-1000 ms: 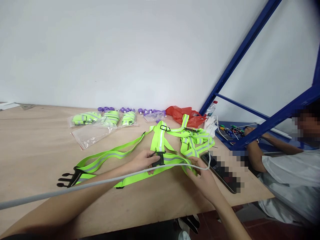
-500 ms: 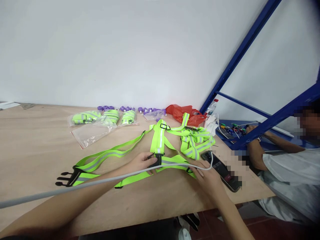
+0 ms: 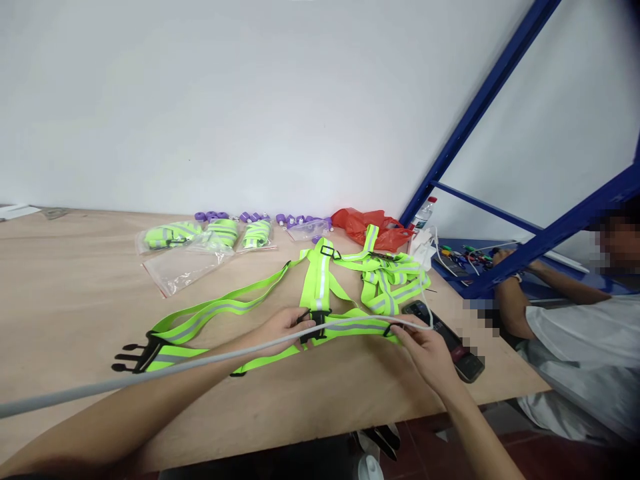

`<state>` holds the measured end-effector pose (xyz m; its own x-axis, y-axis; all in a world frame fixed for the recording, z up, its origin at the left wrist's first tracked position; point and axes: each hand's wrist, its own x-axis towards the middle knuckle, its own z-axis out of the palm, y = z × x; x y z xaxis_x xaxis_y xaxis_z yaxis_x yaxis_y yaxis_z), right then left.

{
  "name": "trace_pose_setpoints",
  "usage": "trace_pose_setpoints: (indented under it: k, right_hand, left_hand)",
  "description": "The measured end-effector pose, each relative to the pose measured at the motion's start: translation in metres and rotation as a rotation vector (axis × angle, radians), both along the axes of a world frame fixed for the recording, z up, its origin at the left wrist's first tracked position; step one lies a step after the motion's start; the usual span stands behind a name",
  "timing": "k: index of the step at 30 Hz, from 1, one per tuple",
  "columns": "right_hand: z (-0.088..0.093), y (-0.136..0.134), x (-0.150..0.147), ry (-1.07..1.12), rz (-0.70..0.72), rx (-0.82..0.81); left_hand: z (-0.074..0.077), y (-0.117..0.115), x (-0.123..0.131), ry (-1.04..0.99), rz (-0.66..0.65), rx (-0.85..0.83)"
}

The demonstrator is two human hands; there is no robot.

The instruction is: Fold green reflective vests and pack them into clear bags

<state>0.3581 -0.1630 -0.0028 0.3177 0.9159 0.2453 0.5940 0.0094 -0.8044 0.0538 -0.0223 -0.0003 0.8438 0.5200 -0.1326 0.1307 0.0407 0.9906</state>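
A neon-yellow reflective strap vest (image 3: pixel 316 283) with grey stripes lies spread over the wooden table. My left hand (image 3: pixel 289 325) pinches the vest at a black connector (image 3: pixel 315 325) where its straps meet. Over to the right, my right hand (image 3: pixel 423 341) has its thumb and fingers closed on the waist strap beside a black slider (image 3: pixel 393 330). That strap runs fairly straight between both hands. A black prong buckle (image 3: pixel 137 353) rests at the vest's left end. In front of the vest, a white cable (image 3: pixel 200 363) crosses the view and passes over both hands.
A bundled second strap vest (image 3: pixel 395 283) and a phone (image 3: pixel 467 367) lie at the right. Bagged vests (image 3: pixel 173 235), purple rolls (image 3: pixel 213 216) and a red plastic bag (image 3: pixel 370 227) line the back. Beyond the blue frame (image 3: pixel 480 100), a co-worker's arm (image 3: pixel 510 300) reaches over small parts.
My right hand has shifted slightly right with the waist strap, which now lies straighter. At the connector, my left hand has barely moved and its fingers have tilted up a little.
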Motion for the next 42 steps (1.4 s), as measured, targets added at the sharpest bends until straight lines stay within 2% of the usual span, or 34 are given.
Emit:
trace_pose_setpoints:
  k: [4, 7, 10, 14, 16, 20, 25, 29, 31, 34, 39, 42]
  right_hand:
    - [0.003, -0.006, -0.016, -0.24, 0.064, -0.006]
    - [-0.001, -0.01, -0.028, -0.35, -0.011, -0.012]
    - [-0.005, -0.013, -0.029, -0.431, -0.12, -0.122]
    - [-0.003, -0.017, -0.017, -0.486, -0.104, -0.26]
    - [0.001, -0.019, -0.009, -0.456, -0.101, -0.266]
    - [0.003, -0.021, 0.0, -0.267, -0.155, -0.137]
    - [-0.008, -0.015, -0.001, 0.136, -0.17, 0.023]
    - [-0.013, -0.011, -0.001, 0.244, -0.239, 0.09]
    - [-0.011, -0.01, 0.001, 0.275, -0.208, 0.074]
    - [0.0, -0.009, 0.004, 0.249, -0.083, 0.0]
    - [0.029, -0.004, 0.003, -0.19, 0.18, -0.101]
    - [0.038, 0.0, 0.0, -0.41, 0.311, -0.116]
  left_hand:
    - [-0.003, 0.001, -0.002, -0.014, -0.021, 0.028]
    - [-0.004, 0.0, -0.003, -0.025, -0.03, 0.051]
    - [-0.002, -0.001, -0.005, -0.029, -0.027, 0.069]
    - [-0.002, 0.0, -0.007, -0.052, -0.033, 0.059]
    - [-0.005, 0.001, -0.007, -0.053, -0.037, 0.054]
    - [-0.007, 0.002, -0.008, -0.043, -0.03, 0.067]
    - [-0.002, -0.001, -0.01, -0.035, -0.026, 0.106]
    - [-0.002, -0.001, -0.01, -0.04, -0.027, 0.087]
    - [-0.003, 0.0, -0.009, -0.048, -0.016, 0.06]
    - [-0.003, 0.001, -0.009, -0.051, -0.005, 0.032]
    - [0.0, 0.003, -0.009, -0.06, -0.034, -0.013]
    - [0.0, 0.005, -0.008, -0.055, -0.034, -0.035]
